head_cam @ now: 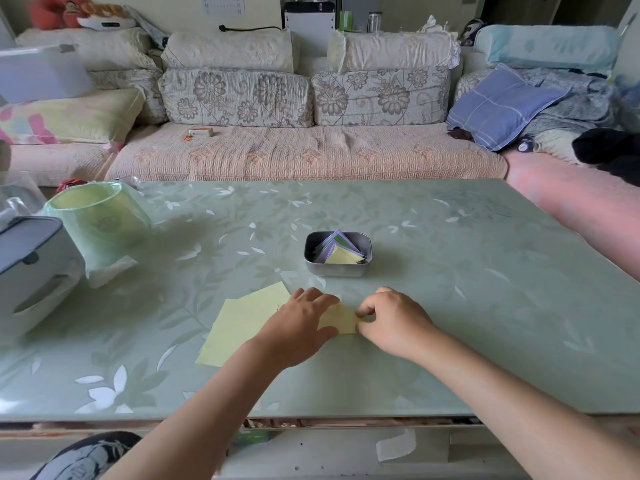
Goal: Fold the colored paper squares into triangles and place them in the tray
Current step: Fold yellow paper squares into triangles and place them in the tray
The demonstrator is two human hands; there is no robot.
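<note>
The pale green floral table (450,306) carries a small metal tray (337,270) at its middle. Yellow sheets (239,327) lie nearer and left, with a smaller yellow piece (341,320) just beside them. At the left stand a green bin (100,220), perhaps a tissue (110,268), and a grey-white appliance (31,268).

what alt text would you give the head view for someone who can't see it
A person folds a small yellow paper on a green table: the left hand presses it flat, the right hand pinches its edge. Yellow sheets lie to the left, and a metal tray of folded triangles sits just beyond the hands.
</note>
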